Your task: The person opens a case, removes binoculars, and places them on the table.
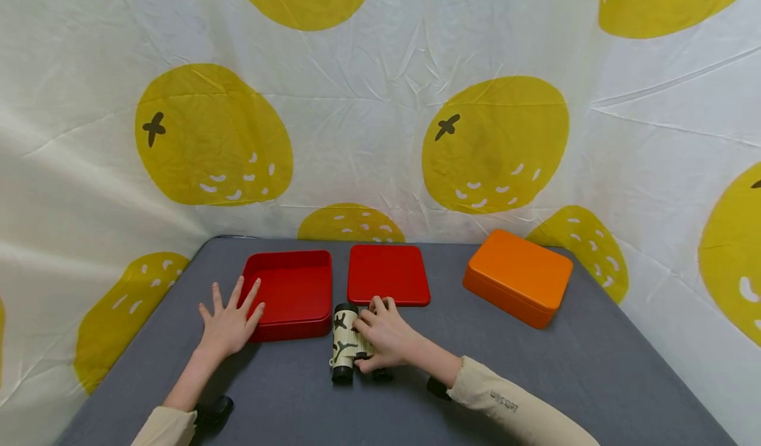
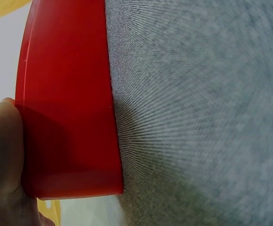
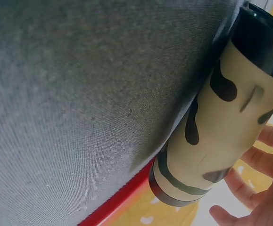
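A pair of camouflage-patterned binoculars (image 1: pixel 343 340) lies on the table, beige with dark blotches and black ends. My right hand (image 1: pixel 389 337) grips it from above, fingers bent over the bridge and thumb at the near side, covering much of the right barrel (image 3: pixel 221 113). At the left stands a red box (image 1: pixel 288 294) with its inside facing up. Against its front left corner rests my left hand (image 1: pixel 226 327), fingers spread and straight over the rim. The box's side wall (image 2: pixel 70 103) fills much of the left wrist view.
A flat red lid (image 1: pixel 388 274) lies behind the binoculars, right of the red box. Farther right sits a closed orange box (image 1: pixel 517 277), turned at an angle. The grey table (image 1: pixel 297 406) backs onto a white curtain (image 1: pixel 357 135) with yellow fruit prints.
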Motion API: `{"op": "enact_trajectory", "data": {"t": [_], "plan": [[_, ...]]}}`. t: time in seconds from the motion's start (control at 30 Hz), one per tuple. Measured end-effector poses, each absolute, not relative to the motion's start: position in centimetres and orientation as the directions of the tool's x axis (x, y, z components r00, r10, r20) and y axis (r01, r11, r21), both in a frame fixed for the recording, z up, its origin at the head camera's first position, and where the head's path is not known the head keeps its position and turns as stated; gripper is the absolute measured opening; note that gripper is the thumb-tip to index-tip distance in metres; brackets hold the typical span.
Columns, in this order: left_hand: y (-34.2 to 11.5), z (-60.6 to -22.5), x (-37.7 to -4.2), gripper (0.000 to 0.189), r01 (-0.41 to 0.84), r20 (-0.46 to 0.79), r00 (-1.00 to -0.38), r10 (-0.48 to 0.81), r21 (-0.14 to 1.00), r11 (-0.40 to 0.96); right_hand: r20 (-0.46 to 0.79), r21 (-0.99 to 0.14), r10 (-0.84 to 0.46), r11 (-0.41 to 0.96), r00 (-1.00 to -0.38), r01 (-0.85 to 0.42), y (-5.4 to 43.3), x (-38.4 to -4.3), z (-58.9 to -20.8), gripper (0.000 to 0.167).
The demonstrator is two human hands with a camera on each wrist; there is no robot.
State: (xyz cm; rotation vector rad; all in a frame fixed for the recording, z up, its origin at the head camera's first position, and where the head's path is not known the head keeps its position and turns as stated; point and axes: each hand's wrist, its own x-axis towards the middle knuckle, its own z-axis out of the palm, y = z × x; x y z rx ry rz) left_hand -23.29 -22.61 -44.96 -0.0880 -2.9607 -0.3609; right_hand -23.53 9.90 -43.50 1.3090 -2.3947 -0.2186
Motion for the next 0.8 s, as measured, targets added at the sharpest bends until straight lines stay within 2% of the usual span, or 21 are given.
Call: {"op": "enact_trajectory", "data": {"t": [0.4,0.8], "plan": [[-22.7,-45.0,-23.1,0.062,0.079,0.162,-0.986,0.042,0.226,0.971,0.257,0.337,-0.833,0.553,-0.49,-0.762,9.7,-23.6,-44.1,0.055],[-22.6,-45.1,-23.1,0.063,0.083,0.163,-0.986,0.045,0.235,0.969,0.3,0.175,-0.812,0.562,-0.5,-0.808,11.3,-23.1,-44.9,0.064]]}}
